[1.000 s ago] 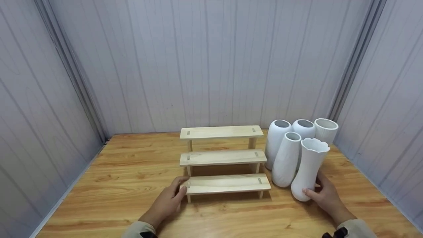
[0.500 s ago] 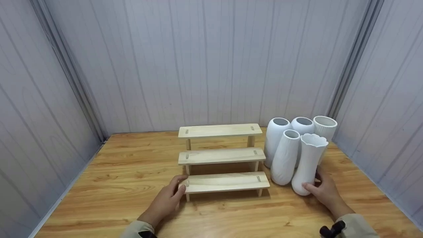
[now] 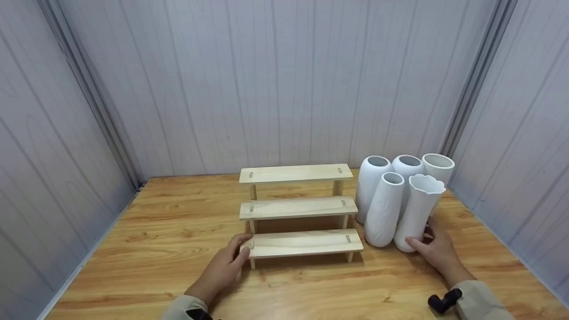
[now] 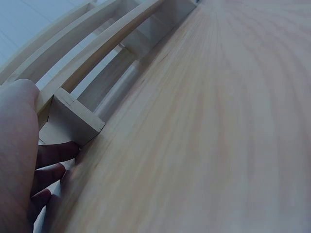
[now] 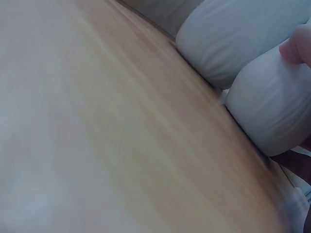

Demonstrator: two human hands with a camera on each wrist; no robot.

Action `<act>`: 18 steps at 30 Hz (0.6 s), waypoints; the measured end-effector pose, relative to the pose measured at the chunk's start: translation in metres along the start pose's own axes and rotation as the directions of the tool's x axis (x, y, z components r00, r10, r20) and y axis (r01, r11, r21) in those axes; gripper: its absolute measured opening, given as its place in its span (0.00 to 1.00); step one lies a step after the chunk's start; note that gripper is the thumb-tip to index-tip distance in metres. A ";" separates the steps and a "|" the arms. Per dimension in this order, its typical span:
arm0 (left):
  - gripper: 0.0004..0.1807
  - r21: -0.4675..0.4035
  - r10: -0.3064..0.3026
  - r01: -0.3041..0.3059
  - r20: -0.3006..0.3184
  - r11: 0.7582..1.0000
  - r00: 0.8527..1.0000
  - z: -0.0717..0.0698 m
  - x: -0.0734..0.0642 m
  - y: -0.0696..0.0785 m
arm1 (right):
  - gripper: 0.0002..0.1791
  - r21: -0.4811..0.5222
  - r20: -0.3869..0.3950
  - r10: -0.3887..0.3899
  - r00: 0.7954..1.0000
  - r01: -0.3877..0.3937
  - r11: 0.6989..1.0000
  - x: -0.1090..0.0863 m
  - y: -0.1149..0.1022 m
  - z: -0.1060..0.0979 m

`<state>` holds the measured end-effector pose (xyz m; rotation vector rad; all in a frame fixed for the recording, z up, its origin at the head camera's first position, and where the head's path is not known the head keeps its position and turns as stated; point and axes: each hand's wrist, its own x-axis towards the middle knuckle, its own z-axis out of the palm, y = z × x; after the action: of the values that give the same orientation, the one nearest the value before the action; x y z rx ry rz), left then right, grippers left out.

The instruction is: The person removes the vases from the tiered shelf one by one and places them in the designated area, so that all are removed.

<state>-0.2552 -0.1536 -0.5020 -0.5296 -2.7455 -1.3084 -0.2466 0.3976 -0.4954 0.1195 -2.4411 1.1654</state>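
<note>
A three-step wooden display stand [image 3: 298, 208] stands mid-table. My left hand [image 3: 224, 266] grips the left end of its lowest board, thumb at the front edge; in the left wrist view the fingers [image 4: 57, 154] curl by the end leg [image 4: 73, 116]. My right hand [image 3: 438, 253] holds a white vase with a scalloped rim [image 3: 422, 204] low on its rounded body, thumb in front, other fingers mostly hidden behind. The vase stands upright, right of a slim white vase with a narrow mouth [image 3: 383, 213]. In the right wrist view, the held vase's base [image 5: 272, 107] sits close against the slim vase [image 5: 228, 43].
Behind these two stand a tall white vase [image 3: 371, 186], a round-shouldered white vase [image 3: 408, 165] and a ribbed white vase [image 3: 440, 166]. Pale panelled walls [image 3: 284, 89] enclose the wood-grain table [image 3: 178, 222] at the back and both sides.
My right hand has moved the scalloped vase back, away from me, and slightly right, closer in to the other vases. The left hand keeps its grip on the display stand.
</note>
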 end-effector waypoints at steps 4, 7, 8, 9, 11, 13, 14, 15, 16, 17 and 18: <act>0.21 -0.003 -0.010 0.010 0.005 1.000 1.000 -0.002 -0.001 0.000 | 0.39 0.007 -0.013 -0.021 1.000 0.021 1.000 0.005 0.002 0.003; 0.21 0.000 -0.008 0.008 0.004 1.000 1.000 -0.002 -0.001 0.000 | 0.39 0.012 -0.018 -0.047 0.999 0.048 0.999 0.007 0.005 0.003; 0.21 -0.003 -0.003 0.003 0.007 1.000 1.000 -0.002 -0.001 0.000 | 0.38 0.013 -0.019 -0.053 0.998 0.053 0.999 0.007 0.006 0.004; 0.22 -0.006 0.002 -0.002 0.013 1.000 1.000 -0.001 -0.001 0.000 | 0.38 0.009 -0.019 -0.052 0.998 0.052 0.999 0.008 0.006 0.004; 0.22 -0.008 0.015 -0.015 0.023 1.000 1.000 -0.001 -0.002 -0.001 | 0.38 -0.003 -0.020 -0.046 0.999 0.046 0.999 0.008 0.007 0.004; 0.23 -0.008 0.026 -0.026 0.033 1.000 0.999 -0.001 -0.002 0.000 | 0.39 -0.013 -0.013 -0.035 0.999 0.035 0.999 0.008 0.007 0.003; 0.23 -0.008 0.031 -0.031 0.036 0.999 0.999 -0.001 -0.002 0.000 | 0.39 -0.015 -0.008 -0.030 1.000 0.030 0.999 0.008 0.006 0.003; 0.22 -0.003 0.032 -0.032 0.036 0.999 0.999 -0.002 -0.002 0.000 | 0.40 -0.019 -0.004 -0.026 1.000 0.026 0.999 0.008 0.006 0.003; 0.22 0.004 0.035 -0.035 0.034 0.999 0.999 -0.002 -0.002 0.000 | 0.40 -0.019 0.001 -0.023 1.000 0.023 1.000 0.008 0.005 0.003; 0.22 0.007 0.034 -0.035 0.033 0.999 0.999 -0.003 -0.001 0.001 | 0.41 -0.019 0.007 -0.018 1.000 0.018 1.000 0.008 0.005 0.002; 0.22 0.011 0.033 -0.033 0.031 0.999 0.999 -0.003 -0.001 0.001 | 0.41 -0.017 0.014 -0.014 1.000 0.014 1.000 0.008 0.005 0.002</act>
<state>-0.2540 -0.1556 -0.4998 -0.5963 -2.7541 -1.2876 -0.2560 0.4001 -0.4968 0.1394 -2.4574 1.1409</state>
